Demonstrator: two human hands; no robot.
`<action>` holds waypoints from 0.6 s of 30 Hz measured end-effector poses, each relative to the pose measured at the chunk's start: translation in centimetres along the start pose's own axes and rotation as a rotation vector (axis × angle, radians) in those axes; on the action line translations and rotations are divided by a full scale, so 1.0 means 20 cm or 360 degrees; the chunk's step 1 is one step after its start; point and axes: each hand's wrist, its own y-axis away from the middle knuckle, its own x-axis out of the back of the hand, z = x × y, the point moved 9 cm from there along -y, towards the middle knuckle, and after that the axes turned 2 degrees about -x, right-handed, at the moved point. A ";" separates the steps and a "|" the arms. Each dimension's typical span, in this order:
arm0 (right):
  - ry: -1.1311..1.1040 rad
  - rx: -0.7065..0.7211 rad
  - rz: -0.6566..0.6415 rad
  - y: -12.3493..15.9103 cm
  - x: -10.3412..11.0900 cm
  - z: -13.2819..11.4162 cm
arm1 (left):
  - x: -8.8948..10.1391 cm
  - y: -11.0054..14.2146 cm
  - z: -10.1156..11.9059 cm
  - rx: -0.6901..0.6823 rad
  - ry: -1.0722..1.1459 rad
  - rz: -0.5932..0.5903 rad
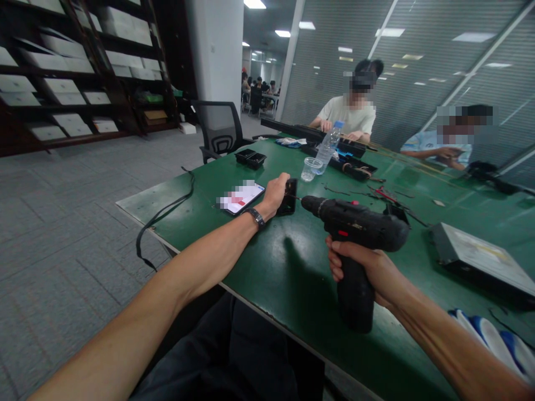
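Observation:
My right hand point(368, 267) grips the handle of a black cordless drill point(355, 228), held level over the green table point(292, 267). The drill's bit points left at a small black part point(289, 196) standing on the table. My left hand point(276, 192) is closed round that black part and holds it upright. A watch sits on my left wrist. A phone point(241, 197) lies flat just left of my left hand.
A flat grey metal box point(480, 259) lies at the right. A plastic cup point(310, 169), a water bottle point(328, 146), black trays point(249, 158), loose wires and long black units lie farther back. Two people sit across the table. A black cable point(163, 214) hangs off the left edge. An office chair point(219, 131) stands behind.

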 end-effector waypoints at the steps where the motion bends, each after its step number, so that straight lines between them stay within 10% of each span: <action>1: -0.0003 -0.0002 -0.0004 0.00 0.00 0.00 | 0.00 0.00 0.00 -0.0007 -0.0009 0.0005; 18: -0.0023 -0.0008 -0.0056 0.01 -0.01 -0.02 | 0.01 0.01 0.03 -0.0062 -0.0070 0.0037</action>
